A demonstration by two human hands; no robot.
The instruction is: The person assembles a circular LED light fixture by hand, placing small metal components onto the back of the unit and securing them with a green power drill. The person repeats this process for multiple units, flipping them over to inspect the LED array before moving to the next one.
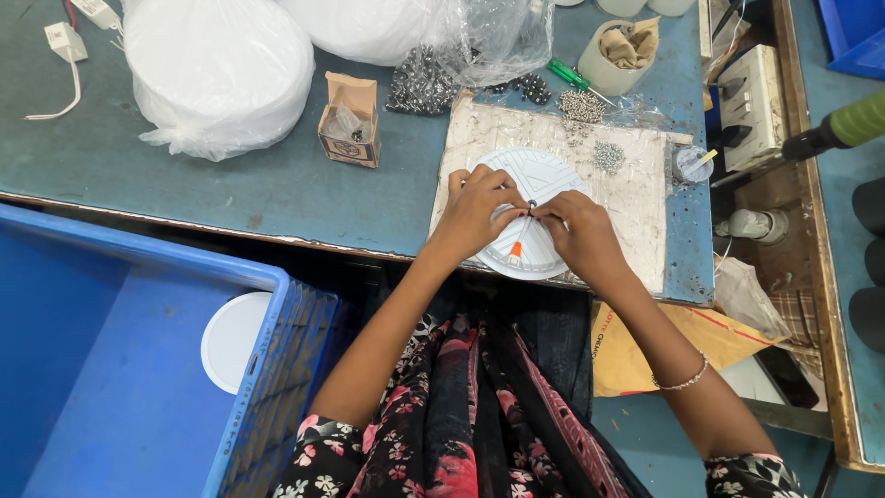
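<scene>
Both hands meet over a round white disc [535, 214] lying flat on a pale mat [636, 198] at the near edge of the worktop [230, 180]. The left hand [477, 210] presses the disc's left side, fingers curled. The right hand [581, 232] pinches a thin wire [525, 224] at the centre, its length running toward the near rim. Loose screws [608, 155] lie just beyond, to the far right.

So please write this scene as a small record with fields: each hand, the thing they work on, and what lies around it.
left hand: left hand rests on the round white plastic disc
right hand: right hand pinches a thin wire with an orange tip over the disc
surface: worn white board on a blue-green table
nearby: small cardboard box, pile of small metal screws, green-handled screwdriver
left side: blue plastic crate
</scene>
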